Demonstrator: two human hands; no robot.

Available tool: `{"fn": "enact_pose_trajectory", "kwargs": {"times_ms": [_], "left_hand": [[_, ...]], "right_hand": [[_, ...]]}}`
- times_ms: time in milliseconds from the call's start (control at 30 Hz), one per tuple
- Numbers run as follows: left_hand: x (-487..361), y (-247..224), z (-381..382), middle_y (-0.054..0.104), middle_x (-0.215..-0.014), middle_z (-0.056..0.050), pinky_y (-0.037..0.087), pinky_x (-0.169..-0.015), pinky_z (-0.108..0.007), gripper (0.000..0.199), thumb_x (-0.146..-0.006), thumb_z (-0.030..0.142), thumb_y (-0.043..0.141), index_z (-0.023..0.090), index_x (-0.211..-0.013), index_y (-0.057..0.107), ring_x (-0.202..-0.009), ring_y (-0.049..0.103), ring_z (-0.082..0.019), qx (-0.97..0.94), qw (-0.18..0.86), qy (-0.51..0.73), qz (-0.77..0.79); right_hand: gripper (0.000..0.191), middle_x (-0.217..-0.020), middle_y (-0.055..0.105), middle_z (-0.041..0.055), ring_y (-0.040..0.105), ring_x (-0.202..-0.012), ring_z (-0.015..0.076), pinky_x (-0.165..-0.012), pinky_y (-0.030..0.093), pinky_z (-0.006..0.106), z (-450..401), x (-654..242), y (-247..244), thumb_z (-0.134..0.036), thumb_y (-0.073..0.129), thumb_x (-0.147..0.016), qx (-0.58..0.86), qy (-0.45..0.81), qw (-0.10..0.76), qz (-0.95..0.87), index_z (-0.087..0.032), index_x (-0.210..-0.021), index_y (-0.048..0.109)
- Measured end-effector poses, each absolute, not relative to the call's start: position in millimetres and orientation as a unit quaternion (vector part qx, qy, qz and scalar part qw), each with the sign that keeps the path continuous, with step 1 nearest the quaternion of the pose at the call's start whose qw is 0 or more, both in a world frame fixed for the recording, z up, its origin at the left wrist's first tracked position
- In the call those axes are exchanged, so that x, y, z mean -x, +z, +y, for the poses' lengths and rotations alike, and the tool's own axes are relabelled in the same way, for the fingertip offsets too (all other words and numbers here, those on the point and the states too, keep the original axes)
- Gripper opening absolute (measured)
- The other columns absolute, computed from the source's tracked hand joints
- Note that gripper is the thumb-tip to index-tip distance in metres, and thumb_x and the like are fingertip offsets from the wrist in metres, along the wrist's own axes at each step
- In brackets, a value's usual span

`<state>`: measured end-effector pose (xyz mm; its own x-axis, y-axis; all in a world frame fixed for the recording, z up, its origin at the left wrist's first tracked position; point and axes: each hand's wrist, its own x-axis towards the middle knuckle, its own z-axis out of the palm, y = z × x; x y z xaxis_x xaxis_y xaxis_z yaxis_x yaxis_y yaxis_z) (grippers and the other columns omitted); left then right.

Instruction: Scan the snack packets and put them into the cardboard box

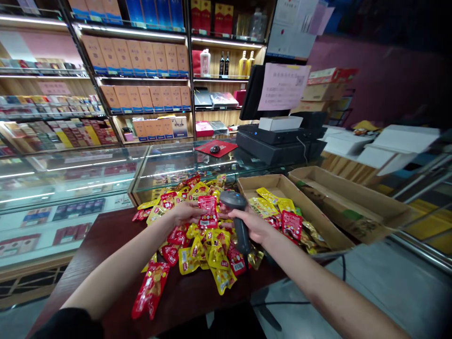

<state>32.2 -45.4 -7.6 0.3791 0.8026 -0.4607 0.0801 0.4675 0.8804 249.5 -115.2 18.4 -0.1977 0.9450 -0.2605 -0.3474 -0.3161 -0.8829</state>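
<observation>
My left hand (187, 212) grips a red snack packet (207, 212) by its left side, with the printed face toward me. In my right hand (252, 223) is a dark handheld barcode scanner (241, 233), its head close to the packet's right edge. The fingers of my right hand wrap round the scanner's handle. Beneath both hands lies a loose pile of yellow snack packets (215, 249) and red ones on the dark wooden table (109, 249). One long red packet (151, 289) lies at the near left of the pile.
A cardboard box (328, 221) holding more packets stands to the right, beside another cardboard box (381, 212). Behind the pile are a glass display counter (165, 165), a mouse (214, 149) and a monitor (254, 94). A cable (282, 302) hangs below the table.
</observation>
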Motion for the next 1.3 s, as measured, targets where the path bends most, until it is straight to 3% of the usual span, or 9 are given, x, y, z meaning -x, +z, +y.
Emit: {"fn": "enact_pose_trajectory", "kwargs": {"times_ms": [167, 300, 433, 667, 800, 1167, 1300], "left_hand": [[-37, 0, -31, 0.063, -0.067, 0.001, 0.049, -0.049, -0.018, 0.04, -0.046, 0.024, 0.086, 0.014, -0.069, 0.054, -0.051, 0.054, -0.005, -0.45, 0.698, 0.258, 0.494], [-50, 11, -17, 0.058, -0.058, 0.004, 0.05, -0.048, -0.019, 0.039, -0.048, 0.022, 0.085, 0.014, -0.067, 0.053, -0.048, 0.052, -0.005, -0.471, 0.679, 0.26, 0.499], [-60, 34, -3, 0.061, -0.06, 0.002, 0.051, -0.048, -0.02, 0.037, -0.05, 0.021, 0.085, 0.013, -0.073, 0.057, -0.049, 0.056, -0.008, -0.496, 0.675, 0.273, 0.473], [-61, 71, -2, 0.07, -0.081, -0.005, 0.054, -0.056, -0.022, 0.043, -0.051, 0.025, 0.086, 0.014, -0.085, 0.063, -0.063, 0.065, -0.013, -0.517, 0.669, 0.294, 0.445], [-58, 72, -6, 0.071, -0.081, -0.005, 0.053, -0.056, -0.022, 0.039, -0.051, 0.022, 0.085, 0.015, -0.083, 0.065, -0.064, 0.065, -0.013, -0.521, 0.666, 0.291, 0.448], [-41, 61, -5, 0.071, -0.084, -0.012, 0.053, -0.056, -0.025, 0.032, -0.059, 0.023, 0.081, 0.013, -0.086, 0.067, -0.067, 0.067, -0.018, -0.53, 0.683, 0.28, 0.417], [-37, 61, -4, 0.071, -0.082, -0.009, 0.053, -0.055, -0.024, 0.04, -0.054, 0.018, 0.084, 0.013, -0.088, 0.065, -0.063, 0.066, -0.015, -0.506, 0.69, 0.289, 0.43]], "right_hand": [[0.019, -0.086, 0.069, 0.0073, 0.068, -0.073, 0.0206, -0.059, 0.057, 0.033, -142, -265, 34, -0.017, 0.065, -0.063, 0.413, 0.728, 0.412, -0.36, -0.015, -0.08, 0.059], [0.014, -0.06, 0.064, 0.001, 0.061, -0.05, 0.0142, -0.047, 0.051, 0.026, -158, -266, 47, -0.024, 0.065, -0.067, 0.435, 0.694, 0.402, -0.41, -0.016, -0.076, 0.057], [0.018, -0.043, 0.053, -0.0028, 0.05, -0.037, 0.0113, -0.04, 0.045, 0.025, -169, -260, 56, -0.032, 0.063, -0.072, 0.46, 0.644, 0.389, -0.471, -0.019, -0.064, 0.055], [0.016, -0.043, 0.05, -0.0056, 0.043, -0.035, 0.009, -0.037, 0.036, 0.021, -180, -245, 52, -0.031, 0.066, -0.073, 0.492, 0.557, 0.409, -0.529, -0.022, -0.066, 0.055], [0.018, -0.043, 0.049, -0.0068, 0.041, -0.037, 0.0075, -0.039, 0.034, 0.02, -184, -234, 52, -0.028, 0.068, -0.072, 0.466, 0.538, 0.444, -0.544, -0.023, -0.064, 0.053], [0.021, -0.044, 0.049, -0.0051, 0.043, -0.037, 0.0092, -0.039, 0.037, 0.021, -189, -219, 39, -0.04, 0.062, -0.076, 0.461, 0.544, 0.427, -0.556, -0.021, -0.07, 0.055], [0.023, -0.043, 0.049, -0.0055, 0.042, -0.036, 0.0087, -0.038, 0.037, 0.021, -189, -217, 40, -0.042, 0.063, -0.076, 0.46, 0.55, 0.426, -0.552, -0.02, -0.072, 0.057]]}}
